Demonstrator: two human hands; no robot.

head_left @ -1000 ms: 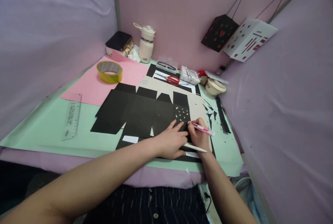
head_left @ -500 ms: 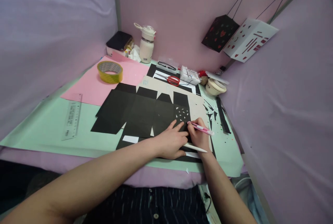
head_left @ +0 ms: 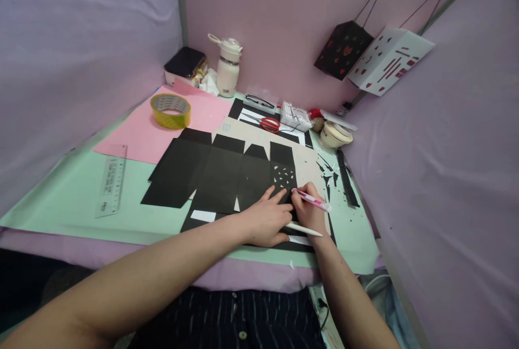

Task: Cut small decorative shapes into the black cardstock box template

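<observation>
A black paper cut-out (head_left: 219, 170), shaped like an unfolded box, lies flat on the green mat (head_left: 73, 197). Its right panel has several small holes cut in it. My left hand (head_left: 265, 219) rests on the black paper near that panel, fingers stretched out and pressing it down. My right hand (head_left: 310, 211) is closed around a pink craft knife (head_left: 314, 200), its tip on the paper's right panel. A white pencil-like stick (head_left: 304, 228) lies under my right hand.
A clear ruler (head_left: 110, 185) lies at the left. A yellow tape roll (head_left: 171, 111) sits on pink paper (head_left: 162, 127). Red scissors (head_left: 268, 124), a white bottle (head_left: 227, 70), a bowl (head_left: 334, 135) and black scraps (head_left: 344, 176) lie farther back. Two paper lanterns (head_left: 371, 54) hang at the right.
My right hand and the pink knife have shifted very slightly down and left along the panel. My left hand stays in place.
</observation>
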